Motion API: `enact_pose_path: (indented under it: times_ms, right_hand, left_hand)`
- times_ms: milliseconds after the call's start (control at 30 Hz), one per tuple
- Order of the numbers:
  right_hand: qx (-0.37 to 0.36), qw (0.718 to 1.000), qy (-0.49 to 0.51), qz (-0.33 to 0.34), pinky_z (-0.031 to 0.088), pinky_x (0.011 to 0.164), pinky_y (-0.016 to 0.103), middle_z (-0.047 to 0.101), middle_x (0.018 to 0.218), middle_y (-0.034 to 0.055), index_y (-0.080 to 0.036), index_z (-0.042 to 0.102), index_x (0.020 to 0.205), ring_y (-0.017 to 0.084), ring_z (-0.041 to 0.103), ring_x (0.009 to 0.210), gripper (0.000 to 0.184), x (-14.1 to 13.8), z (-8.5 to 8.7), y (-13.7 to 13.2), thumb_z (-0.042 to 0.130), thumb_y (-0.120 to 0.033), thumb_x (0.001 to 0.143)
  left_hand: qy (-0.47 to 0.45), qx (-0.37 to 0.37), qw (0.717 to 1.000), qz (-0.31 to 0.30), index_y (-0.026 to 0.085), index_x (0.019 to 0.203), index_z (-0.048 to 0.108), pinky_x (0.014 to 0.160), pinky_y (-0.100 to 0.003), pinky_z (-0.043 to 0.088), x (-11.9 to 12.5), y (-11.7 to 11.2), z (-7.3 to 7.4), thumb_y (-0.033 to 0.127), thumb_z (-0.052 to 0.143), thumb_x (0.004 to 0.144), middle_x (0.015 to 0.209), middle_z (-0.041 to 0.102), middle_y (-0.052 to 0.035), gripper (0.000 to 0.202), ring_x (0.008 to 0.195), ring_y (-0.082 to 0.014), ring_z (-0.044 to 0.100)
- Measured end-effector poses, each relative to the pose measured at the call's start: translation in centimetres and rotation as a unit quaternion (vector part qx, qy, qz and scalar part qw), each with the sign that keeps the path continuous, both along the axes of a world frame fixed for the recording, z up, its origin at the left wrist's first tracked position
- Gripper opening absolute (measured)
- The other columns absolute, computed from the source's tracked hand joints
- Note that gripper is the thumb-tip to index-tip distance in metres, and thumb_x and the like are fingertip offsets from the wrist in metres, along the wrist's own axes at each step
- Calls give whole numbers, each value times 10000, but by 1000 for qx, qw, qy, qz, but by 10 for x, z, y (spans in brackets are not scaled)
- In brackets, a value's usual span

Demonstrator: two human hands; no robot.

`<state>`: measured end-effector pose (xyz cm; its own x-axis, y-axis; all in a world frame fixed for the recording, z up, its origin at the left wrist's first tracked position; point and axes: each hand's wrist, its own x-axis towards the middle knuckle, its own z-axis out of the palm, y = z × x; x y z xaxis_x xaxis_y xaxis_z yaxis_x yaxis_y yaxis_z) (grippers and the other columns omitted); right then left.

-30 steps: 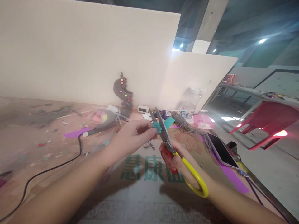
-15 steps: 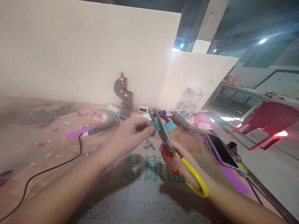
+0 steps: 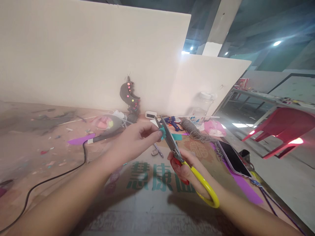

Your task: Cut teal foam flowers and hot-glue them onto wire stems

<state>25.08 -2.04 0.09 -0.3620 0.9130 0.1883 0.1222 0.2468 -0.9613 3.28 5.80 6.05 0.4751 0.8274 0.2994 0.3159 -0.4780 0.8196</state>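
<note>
Between thumb and fingers, my left hand (image 3: 145, 137) pinches a small teal piece (image 3: 163, 132), whose material I cannot make out. My right hand (image 3: 187, 167) is wrapped round the red and yellow handles of a pair of scissors (image 3: 172, 141). The blades point up and away, slightly parted, and cross right beside the teal piece. Behind the blades, a flat teal strip (image 3: 177, 137) shows on the right. A small pen-like tool (image 3: 159, 151) lies on the printed cardboard (image 3: 147, 203) below my hands.
A dark crescent ornament (image 3: 128, 95) hangs against the white board (image 3: 93, 55). Farther back lie a blue glue gun (image 3: 174, 123), grey yarn (image 3: 192, 128) and a clear jar (image 3: 200, 108). A phone (image 3: 235, 159) sits at the right edge. A black cable (image 3: 54, 176) crosses the scrap-strewn left side.
The teal piece has shifted slightly and turned between my left fingers. The scissors have tipped a little to the left. A small teal scrap now shows on the cardboard near my left forearm.
</note>
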Motion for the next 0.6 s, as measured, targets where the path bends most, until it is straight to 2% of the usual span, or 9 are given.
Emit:
enact_pose_path:
  times_ms: [167, 300, 433, 600]
  right_hand:
    - [-4, 1000, -7, 5, 287, 464, 199, 376, 767, -35, -172, 539, 1080, 74, 297, 566, 602, 2, 2, 1, 543, -733, 862]
    - [1, 1000, -14, -3, 288, 465, 202, 380, 765, -30, -169, 533, 1056, 81, 304, 576, 602, 1, 2, 0, 534, -739, 862]
    - [12, 1000, -11, -21, 269, 454, 203, 395, 775, -22, -168, 531, 1061, 83, 292, 577, 643, -2, 1, 0, 520, -772, 843]
    - [17, 1000, 0, -8, 273, 462, 207, 379, 756, -29, -172, 521, 1075, 86, 292, 572, 617, 0, -4, 1, 525, -750, 859]
  left_hand:
    - [-7, 5, 1000, 10, 191, 740, 616, 645, -254, 408, -1, -1, 5, 473, 583, 905, 730, 585, 23, 329, 707, -140, 562]
    - [-7, -3, 1000, 8, 190, 789, 633, 680, -269, 425, -2, 0, 4, 515, 574, 908, 774, 602, 8, 351, 746, -154, 564]
    - [-7, -15, 1000, -22, 192, 896, 672, 744, -300, 459, 0, 3, -1, 508, 572, 913, 854, 637, -19, 332, 818, -179, 591]
    - [-67, -44, 996, -27, 175, 846, 652, 746, -287, 464, 6, 3, -4, 453, 596, 912, 826, 640, -16, 292, 796, -161, 596]
